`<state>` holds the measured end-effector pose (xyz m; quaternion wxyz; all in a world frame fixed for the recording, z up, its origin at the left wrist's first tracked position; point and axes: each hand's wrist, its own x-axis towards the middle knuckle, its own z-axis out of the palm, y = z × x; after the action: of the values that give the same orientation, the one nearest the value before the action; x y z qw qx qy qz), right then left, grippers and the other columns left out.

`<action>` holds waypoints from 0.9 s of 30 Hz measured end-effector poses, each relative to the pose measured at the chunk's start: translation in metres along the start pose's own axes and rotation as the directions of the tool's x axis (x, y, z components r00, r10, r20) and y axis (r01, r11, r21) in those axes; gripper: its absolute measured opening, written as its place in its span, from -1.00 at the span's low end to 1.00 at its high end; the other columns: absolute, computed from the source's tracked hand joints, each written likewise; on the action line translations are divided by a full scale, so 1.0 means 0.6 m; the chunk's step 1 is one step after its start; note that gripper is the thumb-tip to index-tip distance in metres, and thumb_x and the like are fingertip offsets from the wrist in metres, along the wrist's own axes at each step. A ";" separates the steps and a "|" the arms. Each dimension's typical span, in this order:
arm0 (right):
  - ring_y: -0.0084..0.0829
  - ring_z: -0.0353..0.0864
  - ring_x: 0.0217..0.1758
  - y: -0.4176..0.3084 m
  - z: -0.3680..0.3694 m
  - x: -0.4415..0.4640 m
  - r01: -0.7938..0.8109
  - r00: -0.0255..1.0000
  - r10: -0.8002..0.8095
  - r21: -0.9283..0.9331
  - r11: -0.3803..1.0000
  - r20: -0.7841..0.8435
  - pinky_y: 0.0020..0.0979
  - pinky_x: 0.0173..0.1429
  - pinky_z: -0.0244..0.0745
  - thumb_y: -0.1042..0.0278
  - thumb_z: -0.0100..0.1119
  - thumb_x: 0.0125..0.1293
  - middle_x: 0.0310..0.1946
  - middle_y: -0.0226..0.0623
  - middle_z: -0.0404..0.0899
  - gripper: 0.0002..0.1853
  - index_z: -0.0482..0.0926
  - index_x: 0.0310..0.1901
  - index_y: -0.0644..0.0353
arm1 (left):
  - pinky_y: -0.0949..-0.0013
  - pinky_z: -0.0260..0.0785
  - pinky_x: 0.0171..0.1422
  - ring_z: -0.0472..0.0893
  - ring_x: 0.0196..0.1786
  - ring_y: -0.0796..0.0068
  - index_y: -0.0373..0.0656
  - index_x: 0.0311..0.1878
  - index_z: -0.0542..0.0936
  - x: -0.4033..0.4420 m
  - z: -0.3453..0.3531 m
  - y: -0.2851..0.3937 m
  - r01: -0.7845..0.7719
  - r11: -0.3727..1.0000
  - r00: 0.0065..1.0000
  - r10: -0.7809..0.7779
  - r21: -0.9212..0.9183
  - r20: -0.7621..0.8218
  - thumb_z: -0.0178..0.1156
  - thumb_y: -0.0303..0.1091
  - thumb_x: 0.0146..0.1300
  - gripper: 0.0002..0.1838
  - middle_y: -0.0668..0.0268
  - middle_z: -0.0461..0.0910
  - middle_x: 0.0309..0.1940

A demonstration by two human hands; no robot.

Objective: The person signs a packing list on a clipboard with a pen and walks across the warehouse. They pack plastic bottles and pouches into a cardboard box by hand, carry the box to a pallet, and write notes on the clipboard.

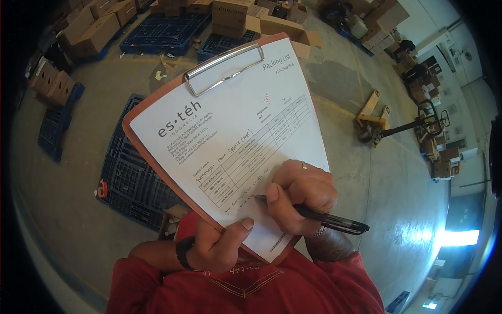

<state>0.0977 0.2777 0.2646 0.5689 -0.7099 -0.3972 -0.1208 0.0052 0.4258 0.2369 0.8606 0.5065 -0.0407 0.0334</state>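
Note:
A brown clipboard (157, 166) with a metal clip at its top is tilted in front of my red shirt. Clipped to it is a white packing list (209, 125) with a printed table and handwritten notes. My left hand (217, 246) grips the clipboard's lower edge, thumb on top of the paper. In my right hand (303, 196) is a black pen (342, 222), its tip at the handwriting below the table. The fingers of my left hand under the board are hidden.
Blue pallets (123, 172) lie on the floor at the left and top. Cardboard boxes (228, 20) stand at the top and along the right. A yellow pallet jack (372, 112) is at the right. People are bent near the boxes at upper right.

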 end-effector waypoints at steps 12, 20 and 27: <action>-0.44 0.28 -0.75 0.003 0.008 0.006 -0.035 0.995 0.040 0.049 0.998 -0.097 -0.42 -0.67 0.07 0.73 0.26 -0.10 -0.80 -0.38 0.27 -0.58 0.18 -0.73 0.13 | 0.45 0.39 0.00 0.53 -0.07 0.51 -0.46 0.09 0.41 0.003 -0.003 0.006 0.019 0.999 0.999 -0.021 0.049 0.029 -0.03 -0.59 0.23 -0.66 0.15 0.55 -0.07; -0.44 0.26 -0.74 0.003 0.007 0.009 -0.050 0.992 0.050 0.007 0.999 -0.116 -0.40 -0.66 0.05 0.73 0.26 -0.07 -0.80 -0.37 0.26 -0.56 0.16 -0.73 0.14 | 0.46 0.39 -0.03 0.53 -0.11 0.52 -0.46 0.06 0.43 0.008 -0.005 0.004 0.008 1.000 0.999 -0.009 0.030 0.038 -0.03 -0.59 0.22 -0.67 0.16 0.56 -0.11; -0.43 0.24 -0.75 0.012 0.007 0.006 -0.033 0.993 0.036 0.024 0.999 -0.111 -0.39 -0.65 0.03 0.74 0.25 -0.07 -0.79 -0.35 0.26 -0.57 0.15 -0.72 0.15 | 0.45 0.39 -0.03 0.53 -0.10 0.52 -0.48 0.04 0.44 0.009 -0.002 0.003 0.032 0.999 0.999 -0.032 -0.007 0.003 -0.04 -0.60 0.22 -0.68 0.17 0.56 -0.11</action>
<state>0.1038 0.2828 0.2604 0.6002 -0.7024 -0.3536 -0.1459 0.0106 0.4278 0.2383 0.8627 0.5042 -0.0341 0.0187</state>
